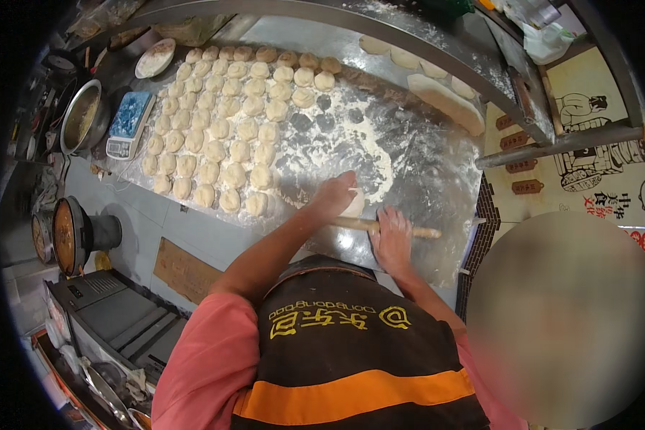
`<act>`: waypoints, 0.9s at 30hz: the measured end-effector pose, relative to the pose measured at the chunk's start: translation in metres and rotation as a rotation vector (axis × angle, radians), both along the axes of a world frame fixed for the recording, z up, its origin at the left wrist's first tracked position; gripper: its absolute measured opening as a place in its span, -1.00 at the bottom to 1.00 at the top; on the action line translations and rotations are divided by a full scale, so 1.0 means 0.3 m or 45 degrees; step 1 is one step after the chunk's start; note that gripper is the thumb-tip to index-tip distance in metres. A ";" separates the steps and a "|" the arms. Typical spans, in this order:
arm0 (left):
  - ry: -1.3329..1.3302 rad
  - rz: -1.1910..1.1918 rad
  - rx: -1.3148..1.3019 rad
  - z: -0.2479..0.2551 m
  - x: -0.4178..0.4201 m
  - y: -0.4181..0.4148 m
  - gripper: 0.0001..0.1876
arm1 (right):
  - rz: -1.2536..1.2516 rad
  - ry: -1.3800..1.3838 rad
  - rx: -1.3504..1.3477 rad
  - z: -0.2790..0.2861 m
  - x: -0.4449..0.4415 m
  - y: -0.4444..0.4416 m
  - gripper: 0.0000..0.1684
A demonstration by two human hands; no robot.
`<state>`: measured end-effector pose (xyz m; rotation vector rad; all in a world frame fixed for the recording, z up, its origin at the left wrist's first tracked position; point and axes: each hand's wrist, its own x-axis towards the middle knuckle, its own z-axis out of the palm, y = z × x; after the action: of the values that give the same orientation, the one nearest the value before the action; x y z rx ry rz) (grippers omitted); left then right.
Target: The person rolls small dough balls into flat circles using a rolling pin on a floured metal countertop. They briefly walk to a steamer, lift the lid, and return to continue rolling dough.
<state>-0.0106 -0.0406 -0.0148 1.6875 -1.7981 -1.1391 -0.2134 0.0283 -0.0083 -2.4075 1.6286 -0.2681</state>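
Observation:
My left hand (pixel 334 194) grips the far-left edge of a flat white piece of dough (pixel 356 205); its fingertips are partly hidden. A thin wooden rolling pin (pixel 427 232) lies across the near edge of that dough. On the pin, right of the dough, rests my right hand (pixel 392 232), fingers stretched forward over the wood. Both hands are low over the near side of a floured metal worktable (pixel 435 199). Left of them, rows of round dough balls (pixel 239 151) cover much of the tabletop.
A digital scale (pixel 129 121), a metal bowl (pixel 82 118) and a floury dish (pixel 156 58) stand at the left. A long slab of dough (pixel 446 105) lies far right, under a metal shelf edge (pixel 322 12). A large pan (pixel 67 236) stands lower left. At the right is a blurred area.

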 end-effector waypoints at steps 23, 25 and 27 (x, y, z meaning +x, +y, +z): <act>-0.101 -0.004 -0.099 0.042 -0.102 0.003 -0.59 | -0.066 -0.037 -0.060 -0.078 0.029 -0.288 -0.48; -0.228 -0.238 -0.065 0.106 -0.073 -0.015 -0.69 | -0.062 -0.062 -0.038 -0.080 0.031 -0.313 -0.47; -0.293 -0.309 -0.162 0.039 -0.089 -0.018 -0.70 | -0.035 -0.041 -0.039 -0.070 0.026 -0.242 -0.46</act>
<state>-0.0371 -0.0460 -0.0032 1.6140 -2.2177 -0.9285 -0.2057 -0.0442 -0.0291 -2.3921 1.6569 -0.3371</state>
